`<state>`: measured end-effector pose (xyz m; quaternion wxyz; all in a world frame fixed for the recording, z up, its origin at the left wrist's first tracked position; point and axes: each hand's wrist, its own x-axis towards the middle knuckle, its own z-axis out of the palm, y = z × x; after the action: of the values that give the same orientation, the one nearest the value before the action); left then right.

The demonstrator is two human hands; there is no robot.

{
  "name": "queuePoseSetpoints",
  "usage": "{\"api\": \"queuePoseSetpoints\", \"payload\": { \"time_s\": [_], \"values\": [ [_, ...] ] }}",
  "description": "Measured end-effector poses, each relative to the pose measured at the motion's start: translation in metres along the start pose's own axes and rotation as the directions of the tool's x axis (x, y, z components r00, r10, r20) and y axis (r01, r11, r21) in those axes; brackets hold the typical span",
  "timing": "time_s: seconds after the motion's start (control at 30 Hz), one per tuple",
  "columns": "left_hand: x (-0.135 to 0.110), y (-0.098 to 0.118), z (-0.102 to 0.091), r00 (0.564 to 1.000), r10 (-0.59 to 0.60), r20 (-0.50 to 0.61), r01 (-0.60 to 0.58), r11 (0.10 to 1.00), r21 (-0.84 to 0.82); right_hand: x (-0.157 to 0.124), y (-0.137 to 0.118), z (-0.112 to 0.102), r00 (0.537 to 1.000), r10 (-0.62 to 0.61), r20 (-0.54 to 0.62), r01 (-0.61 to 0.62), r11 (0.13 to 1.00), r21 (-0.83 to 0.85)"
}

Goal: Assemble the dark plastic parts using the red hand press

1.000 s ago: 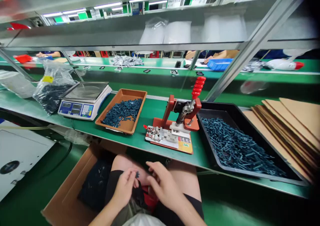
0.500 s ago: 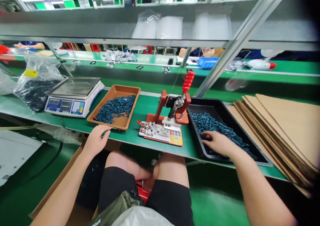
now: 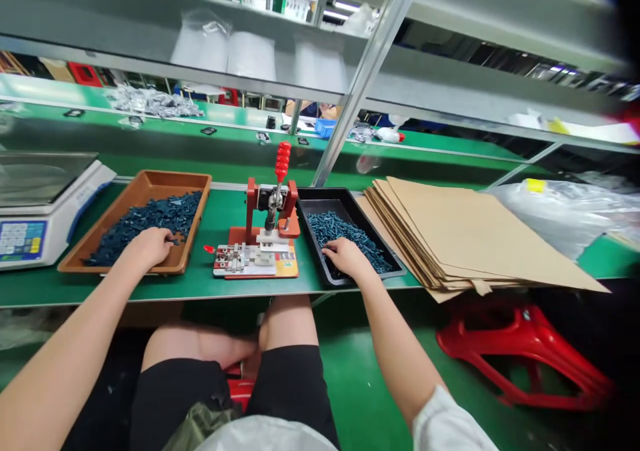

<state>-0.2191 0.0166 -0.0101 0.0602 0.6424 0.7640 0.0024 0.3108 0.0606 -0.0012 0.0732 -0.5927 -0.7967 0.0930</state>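
My left hand point(image 3: 150, 248) is over the near right part of a brown tray point(image 3: 200, 201). Its fingers are pinched at a small dark blue plastic part point(image 3: 174, 240), beside a heap of similar flat pieces point(image 3: 145, 219). My right hand point(image 3: 346, 256) reaches into a black tray point(image 3: 320, 201), its curled fingers at the left edge of a pile of slim dark blue parts point(image 3: 350, 234); what they hold is hidden. Between the trays stands a toggle clamp press point(image 3: 270, 214) with a red handle point(image 3: 283, 161) pointing up. A metal fixture point(image 3: 245, 259) lies at its base.
A weighing scale point(image 3: 40, 204) stands at the left. Stacked brown cardboard sheets point(image 3: 450, 231) lie right of the black tray, with a clear plastic bag point(image 3: 560, 214) behind. A metal post point(image 3: 370, 58) rises behind the press. A red stool point(image 3: 525, 358) is below, right.
The view has turned to the right. My left hand has moved from the brown tray's near rim onto the parts inside. My right hand stays in the black tray, its fingers now closer together.
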Motion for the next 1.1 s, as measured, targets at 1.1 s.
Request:
{"api": "queuePoseSetpoints", "payload": {
  "time_s": [1.1],
  "values": [
    [-0.086, 0.164, 0.003, 0.966, 0.132, -0.224, -0.253, 0.682, -0.686, -0.051, -0.099, 0.017, 0.865, -0.177, -0.470, 0.468, 0.624, 0.626]
  ]
}}
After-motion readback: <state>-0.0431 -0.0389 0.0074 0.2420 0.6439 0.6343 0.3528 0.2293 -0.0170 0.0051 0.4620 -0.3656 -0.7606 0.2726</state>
